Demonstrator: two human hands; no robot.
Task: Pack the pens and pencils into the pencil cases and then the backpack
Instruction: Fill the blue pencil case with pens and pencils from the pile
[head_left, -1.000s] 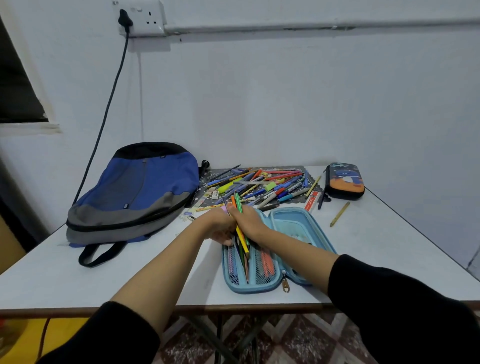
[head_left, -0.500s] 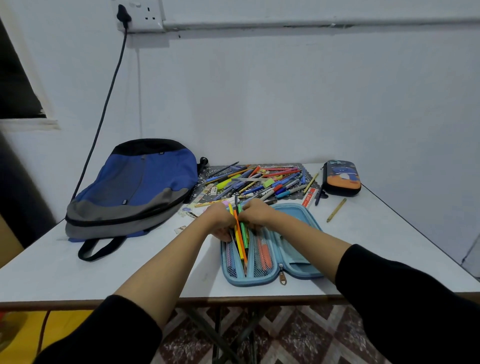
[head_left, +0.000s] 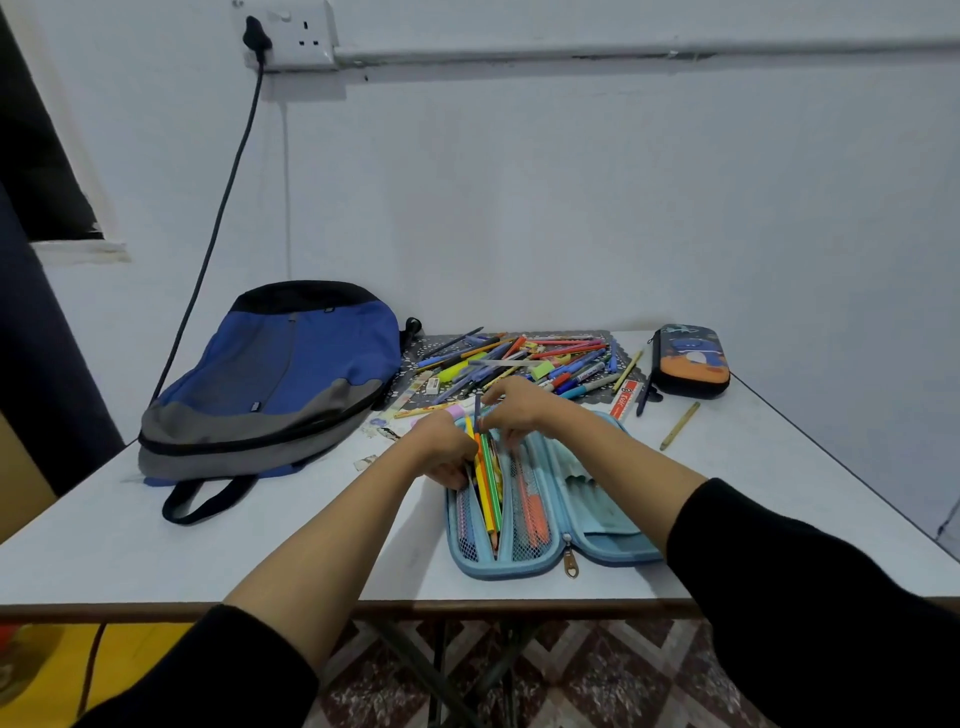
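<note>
A light blue pencil case (head_left: 608, 540) lies open near the table's front edge, with pens behind its mesh pockets. My left hand (head_left: 441, 449) grips a bundle of pencils (head_left: 487, 483), orange, yellow and green, whose tips point down into the case's left half. My right hand (head_left: 514, 408) is over the bundle's top ends, fingers curled on them. A loose pile of pens and pencils (head_left: 524, 364) lies on a dark mat behind the case. A blue and grey backpack (head_left: 275, 379) lies at the left. A second, dark case (head_left: 688, 361) sits zipped at the back right.
A single yellow pencil (head_left: 679, 425) lies on the white table (head_left: 156, 545) right of the open case, near a red ruler (head_left: 625, 399). The wall stands right behind the table. A black cable (head_left: 218, 208) hangs from a wall socket to behind the backpack.
Both hands have stayed at the case's top end with the pencil bundle, which now lies lower and flatter in the left half. My view has shifted slightly.
</note>
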